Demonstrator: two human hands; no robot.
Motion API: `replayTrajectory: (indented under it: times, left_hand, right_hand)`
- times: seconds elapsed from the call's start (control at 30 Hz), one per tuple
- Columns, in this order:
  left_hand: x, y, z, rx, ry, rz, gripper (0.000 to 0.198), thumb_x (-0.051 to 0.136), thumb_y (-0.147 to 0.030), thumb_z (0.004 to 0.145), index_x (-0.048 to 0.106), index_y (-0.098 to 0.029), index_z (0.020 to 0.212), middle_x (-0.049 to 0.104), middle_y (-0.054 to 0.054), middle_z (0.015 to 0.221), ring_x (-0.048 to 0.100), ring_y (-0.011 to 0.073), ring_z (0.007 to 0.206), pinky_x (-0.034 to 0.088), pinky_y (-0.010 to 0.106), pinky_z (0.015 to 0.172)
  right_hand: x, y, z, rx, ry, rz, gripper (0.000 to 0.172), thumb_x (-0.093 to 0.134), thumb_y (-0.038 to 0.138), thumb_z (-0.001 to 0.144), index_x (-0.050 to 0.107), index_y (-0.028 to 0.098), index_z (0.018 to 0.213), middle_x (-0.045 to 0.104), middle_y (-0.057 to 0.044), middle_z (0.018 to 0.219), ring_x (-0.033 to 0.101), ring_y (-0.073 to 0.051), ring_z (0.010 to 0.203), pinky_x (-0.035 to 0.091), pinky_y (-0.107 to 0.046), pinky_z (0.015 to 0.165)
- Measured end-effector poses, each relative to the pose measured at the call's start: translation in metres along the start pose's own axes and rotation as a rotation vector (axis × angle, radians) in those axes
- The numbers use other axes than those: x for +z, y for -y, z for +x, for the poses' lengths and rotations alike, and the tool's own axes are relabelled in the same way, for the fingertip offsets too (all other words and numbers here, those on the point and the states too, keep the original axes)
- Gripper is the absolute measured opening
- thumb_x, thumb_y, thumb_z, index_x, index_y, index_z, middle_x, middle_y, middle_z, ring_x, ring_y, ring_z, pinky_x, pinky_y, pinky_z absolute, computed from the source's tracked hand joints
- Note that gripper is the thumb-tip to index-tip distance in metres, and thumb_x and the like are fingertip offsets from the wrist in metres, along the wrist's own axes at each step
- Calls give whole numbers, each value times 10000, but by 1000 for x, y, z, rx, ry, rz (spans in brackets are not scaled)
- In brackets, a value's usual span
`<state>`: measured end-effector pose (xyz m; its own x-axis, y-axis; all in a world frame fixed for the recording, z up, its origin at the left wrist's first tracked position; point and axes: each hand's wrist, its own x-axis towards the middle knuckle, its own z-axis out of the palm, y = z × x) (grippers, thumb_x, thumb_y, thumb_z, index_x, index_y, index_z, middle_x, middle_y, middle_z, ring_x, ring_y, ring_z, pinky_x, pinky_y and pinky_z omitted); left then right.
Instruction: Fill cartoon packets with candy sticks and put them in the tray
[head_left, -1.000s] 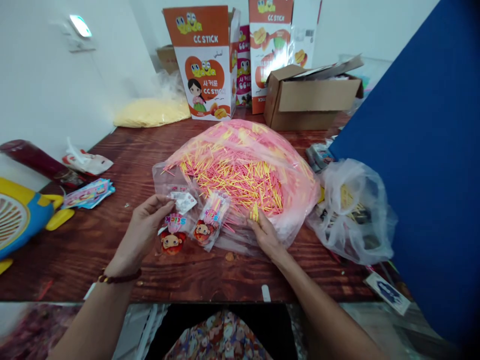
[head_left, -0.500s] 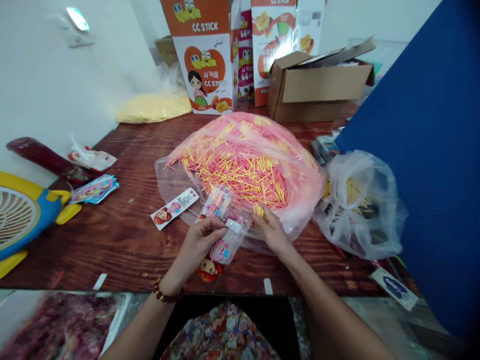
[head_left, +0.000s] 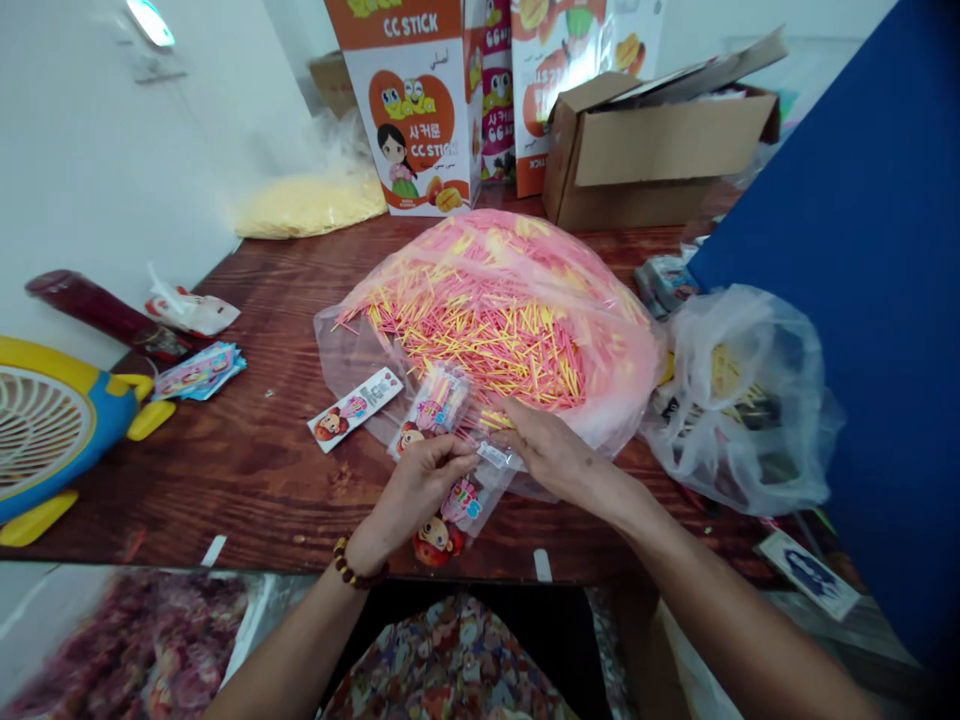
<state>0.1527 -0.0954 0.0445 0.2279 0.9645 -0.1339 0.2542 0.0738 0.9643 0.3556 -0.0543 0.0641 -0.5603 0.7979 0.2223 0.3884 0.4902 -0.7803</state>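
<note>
My left hand [head_left: 420, 485] pinches the edge of a small clear plastic pouch [head_left: 469, 505], printed with "Stick" lettering and a red-haired cartoon girl. Close against the pouch's upper end, my right hand [head_left: 551, 450] has its fingers closed on a few yellow and pink sticks [head_left: 492, 419]. Its fingertips are partly hidden. A filled packet [head_left: 439, 402] of sticks lies just beyond my left hand. Behind both hands spreads a large clear pink-tinted bag [head_left: 619, 360], open toward me, heaped with loose thin pink and yellow sticks [head_left: 480, 345].
A printed card [head_left: 355, 408] lies left of the bag. Farther left are blue packets [head_left: 199, 373], a dark red bottle [head_left: 97, 310] and a yellow-blue fan [head_left: 52, 435]. Cartons [head_left: 424, 110] and an open cardboard box [head_left: 660, 150] stand behind. A white plastic bag [head_left: 742, 400] sits right.
My right hand has moved down and left with the sticks, to the pouch's upper end. My left hand still pinches the pouch. The whole view has shifted slightly.
</note>
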Motion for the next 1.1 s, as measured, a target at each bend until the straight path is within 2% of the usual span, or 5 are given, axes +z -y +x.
replayTrajectory:
  times: [0.27,0.4,0.63,0.9,1.1]
  left_hand:
    - [-2,3,-3,69,52,63,343,556,-378,927,534,-159,663,431,-41,600,358,82,565,300,207,534]
    - [-3,7,-5,173,8,124,296,528,-352,953,614,-157,747,524,-17,662,441,95,611,356,210,585]
    - [5,3,-1,322,-47,195,266,488,-295,972,642,-165,799,575,0,685,497,109,635,389,221,622]
    - [6,1,3,245,-102,141,298,496,-342,965,648,-162,782,548,-12,661,477,104,607,391,221,607]
    - [7,0,8,221,-131,70,273,538,-366,934,675,-167,808,588,0,664,498,117,615,410,228,615]
  right_hand:
    - [-4,2,-1,67,-62,232,131,546,289,920,610,230,1018,688,-35,881,627,-196,821,505,-334,756]
    - [-4,6,2,195,-304,627,114,575,342,917,558,238,963,633,34,714,586,-142,633,496,-281,636]
    - [7,33,19,99,-671,1050,128,581,357,912,516,256,956,640,39,721,650,-161,713,539,-326,717]
    - [29,29,20,93,-628,967,96,520,349,958,516,254,952,672,19,808,682,-168,846,536,-349,852]
    - [30,24,11,204,-425,746,139,517,357,950,578,236,980,711,-51,1076,642,-200,1071,476,-380,1005]
